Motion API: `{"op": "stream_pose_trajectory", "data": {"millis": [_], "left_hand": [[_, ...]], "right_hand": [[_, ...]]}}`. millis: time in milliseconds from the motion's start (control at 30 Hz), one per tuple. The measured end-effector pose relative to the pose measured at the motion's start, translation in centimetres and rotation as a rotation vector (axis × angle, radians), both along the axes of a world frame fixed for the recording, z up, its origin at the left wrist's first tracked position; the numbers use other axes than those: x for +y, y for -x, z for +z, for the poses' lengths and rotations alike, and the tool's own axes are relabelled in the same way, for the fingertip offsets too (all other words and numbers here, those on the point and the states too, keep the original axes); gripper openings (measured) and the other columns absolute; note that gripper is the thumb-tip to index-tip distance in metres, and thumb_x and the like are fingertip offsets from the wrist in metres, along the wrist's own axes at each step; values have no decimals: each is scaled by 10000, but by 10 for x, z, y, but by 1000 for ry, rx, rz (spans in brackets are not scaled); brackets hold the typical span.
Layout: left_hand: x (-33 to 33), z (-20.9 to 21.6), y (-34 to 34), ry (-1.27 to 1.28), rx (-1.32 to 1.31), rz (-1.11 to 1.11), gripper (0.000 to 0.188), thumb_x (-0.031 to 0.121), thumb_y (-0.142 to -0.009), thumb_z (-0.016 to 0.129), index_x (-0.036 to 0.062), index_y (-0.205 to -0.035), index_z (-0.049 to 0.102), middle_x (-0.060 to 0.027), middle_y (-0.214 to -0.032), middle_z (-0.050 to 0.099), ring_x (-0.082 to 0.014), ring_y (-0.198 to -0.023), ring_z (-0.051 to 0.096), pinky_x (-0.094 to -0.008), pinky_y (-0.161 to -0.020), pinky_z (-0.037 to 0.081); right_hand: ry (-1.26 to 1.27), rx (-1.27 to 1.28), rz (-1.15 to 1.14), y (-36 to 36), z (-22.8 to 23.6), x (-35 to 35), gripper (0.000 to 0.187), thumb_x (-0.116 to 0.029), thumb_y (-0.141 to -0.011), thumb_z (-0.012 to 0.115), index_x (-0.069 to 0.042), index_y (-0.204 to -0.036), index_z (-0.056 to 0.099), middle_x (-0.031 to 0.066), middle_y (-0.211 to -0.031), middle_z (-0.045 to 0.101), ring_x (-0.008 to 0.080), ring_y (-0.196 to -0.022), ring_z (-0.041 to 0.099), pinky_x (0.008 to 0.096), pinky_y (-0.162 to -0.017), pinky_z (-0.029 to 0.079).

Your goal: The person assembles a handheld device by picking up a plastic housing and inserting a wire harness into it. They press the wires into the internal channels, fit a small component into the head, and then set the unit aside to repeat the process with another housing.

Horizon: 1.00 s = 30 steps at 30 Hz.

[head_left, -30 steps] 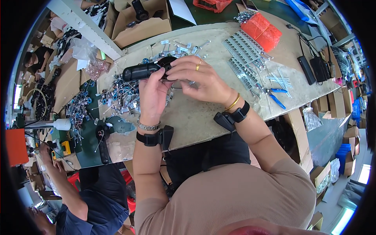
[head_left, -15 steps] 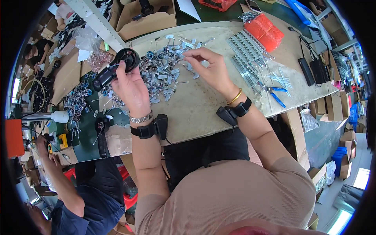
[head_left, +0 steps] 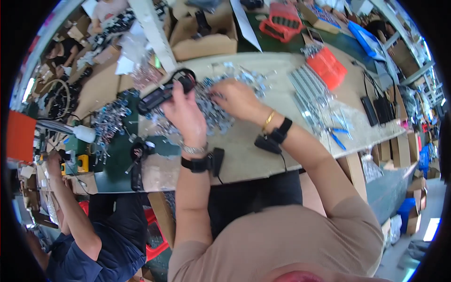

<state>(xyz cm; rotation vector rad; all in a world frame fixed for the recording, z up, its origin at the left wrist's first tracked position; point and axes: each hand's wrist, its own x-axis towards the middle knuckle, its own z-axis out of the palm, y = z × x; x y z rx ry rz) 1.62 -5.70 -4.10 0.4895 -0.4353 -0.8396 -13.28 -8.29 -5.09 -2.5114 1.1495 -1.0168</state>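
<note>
My left hand (head_left: 184, 110) grips a black housing (head_left: 157, 97) with a long handle and a round, ring-like head, held tilted above the table's left part. Its thumb lies on the housing near the ring. My right hand (head_left: 239, 99) is over a spread pile of small silvery parts with short wires (head_left: 213, 120), close to the ringed end of the housing. The right fingers are bent and drawn together among the parts; motion blur hides what is between them. Another similar black housing (head_left: 136, 162) lies on the green tabletop to the left.
On the right are metal strips of parts (head_left: 307, 87), a red bag (head_left: 326, 68), blue-handled pliers (head_left: 337, 137) and black power adapters (head_left: 383, 110). A cardboard box (head_left: 204, 42) stands at the back. A co-worker's arm (head_left: 75, 211) works at the left beside another wired-parts heap (head_left: 110, 124).
The view has shifted, moving the scene rightward and down. My right hand has come down and left into the parts pile, nearer the housing. My left hand keeps its hold.
</note>
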Motion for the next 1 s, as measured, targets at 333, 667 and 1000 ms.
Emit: {"op": "stream_pose_trajectory", "data": {"millis": [333, 667, 1000], "left_hand": [[5, -7, 10, -34, 26, -84, 103, 54, -1024, 657, 6, -1083, 588, -95, -1105, 670, -198, -998, 699, -350, -871, 623], [0, -11, 16, -61, -26, -147, 102, 79, -1021, 678, 23, -1062, 602, -72, -1057, 688, -177, -985, 705, -340, -854, 615], [-3, -21, 17, -134, -91, -126, 207, 110, -1007, 698, -73, -1084, 639, -170, -1151, 710, -260, -1022, 721, -388, -881, 610]], "right_hand": [[-282, -15, -32, -5, 2, -1, 226, -202, -861, 762, -48, -1026, 758, 154, -995, 755, 346, -938, 714, 435, -815, 568], [-275, -104, -134, -2, -8, -8, 189, -225, -846, 749, -68, -951, 761, 158, -916, 749, 355, -876, 725, 465, -766, 572], [-147, -40, -164, -9, -24, -11, 182, -201, -812, 710, -23, -846, 723, 223, -923, 714, 416, -908, 705, 522, -775, 572]]}}
